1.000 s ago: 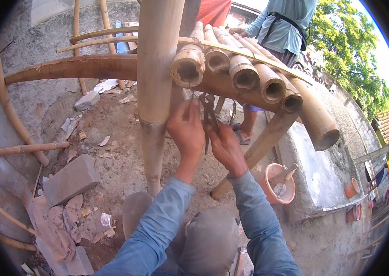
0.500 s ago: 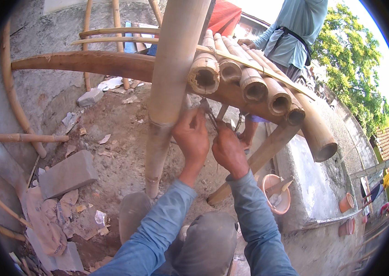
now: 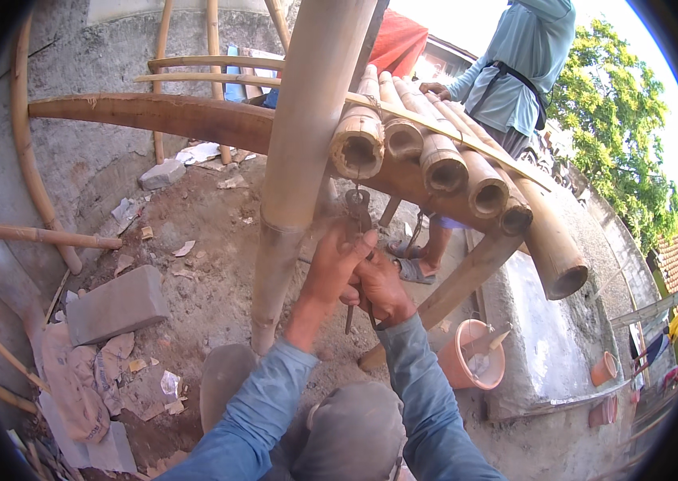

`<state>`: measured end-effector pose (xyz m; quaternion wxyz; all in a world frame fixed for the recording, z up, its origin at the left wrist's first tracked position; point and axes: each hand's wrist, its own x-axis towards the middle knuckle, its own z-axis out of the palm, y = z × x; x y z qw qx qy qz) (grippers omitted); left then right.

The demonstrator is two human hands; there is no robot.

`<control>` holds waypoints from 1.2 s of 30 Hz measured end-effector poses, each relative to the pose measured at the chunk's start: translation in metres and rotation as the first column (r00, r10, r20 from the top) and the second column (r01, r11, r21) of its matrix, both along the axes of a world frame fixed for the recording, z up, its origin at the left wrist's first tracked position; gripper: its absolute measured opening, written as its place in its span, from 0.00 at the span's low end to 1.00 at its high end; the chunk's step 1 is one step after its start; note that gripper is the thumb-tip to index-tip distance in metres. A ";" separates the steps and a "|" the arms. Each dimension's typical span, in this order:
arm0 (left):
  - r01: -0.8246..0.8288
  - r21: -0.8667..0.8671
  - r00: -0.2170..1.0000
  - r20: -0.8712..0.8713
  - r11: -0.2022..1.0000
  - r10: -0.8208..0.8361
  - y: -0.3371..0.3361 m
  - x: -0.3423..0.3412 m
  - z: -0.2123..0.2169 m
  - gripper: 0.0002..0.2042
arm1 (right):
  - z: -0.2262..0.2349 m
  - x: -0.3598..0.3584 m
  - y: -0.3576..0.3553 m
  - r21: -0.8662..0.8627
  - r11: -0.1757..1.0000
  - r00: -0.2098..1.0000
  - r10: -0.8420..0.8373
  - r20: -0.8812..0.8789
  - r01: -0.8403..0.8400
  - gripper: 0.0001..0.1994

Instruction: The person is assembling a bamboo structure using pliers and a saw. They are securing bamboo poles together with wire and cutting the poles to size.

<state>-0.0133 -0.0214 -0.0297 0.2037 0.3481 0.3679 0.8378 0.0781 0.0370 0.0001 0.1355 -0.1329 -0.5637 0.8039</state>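
Both my hands are closed together around a pair of dark pincers (image 3: 357,202) below the bamboo poles. My left hand (image 3: 329,264) wraps the tool with its thumb pointing up, and my right hand (image 3: 384,287) presses against it from the right. Handle ends show beneath my fingers. The pincers stand upright, jaws at the top, meeting a thin wire (image 3: 357,181) that hangs under the leftmost bamboo pole (image 3: 357,128). Whether the jaws grip the wire is too small to tell. Several poles lie side by side on a wooden beam (image 3: 194,120), under a split bamboo strip (image 3: 467,138).
A thick upright bamboo post (image 3: 291,184) stands just left of my hands. A slanted post (image 3: 467,276) and an orange bucket (image 3: 455,365) holding a trowel are at right. Concrete blocks (image 3: 118,303) and scraps litter the ground. A co-worker (image 3: 519,72) stands behind the poles.
My hands have come down and closer together. The pincers have swung upright below the leftmost pole, and my right hand has moved left against my left one.
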 end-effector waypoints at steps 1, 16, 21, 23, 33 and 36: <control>0.301 -0.062 0.954 0.009 0.952 -0.301 -0.015 -0.013 0.010 0.28 | -0.004 0.004 0.008 -0.096 0.989 0.992 0.103 -0.074 -0.109 0.12; -0.332 -0.320 0.941 -0.172 0.887 0.290 0.040 0.005 0.023 0.22 | -0.073 0.022 0.001 0.815 0.431 0.910 -0.318 -0.265 0.388 0.16; 0.126 -0.379 0.987 -0.049 0.917 -0.155 -0.004 0.007 0.041 0.22 | -0.079 0.038 0.008 0.687 0.664 0.955 -0.226 -0.193 0.296 0.14; 0.430 -0.343 0.903 0.157 0.835 -0.401 -0.019 0.005 0.037 0.23 | -0.074 0.040 -0.001 0.207 0.978 0.993 0.055 -0.108 -0.032 0.12; -0.088 -0.376 0.993 0.040 0.922 0.111 0.036 0.030 0.008 0.23 | -0.080 0.042 0.002 0.806 0.553 0.962 -0.262 -0.071 0.210 0.13; -0.159 -0.424 0.984 -0.144 0.892 0.107 0.027 0.024 0.004 0.21 | -0.090 0.044 0.003 0.907 0.241 0.880 -0.420 -0.223 0.346 0.14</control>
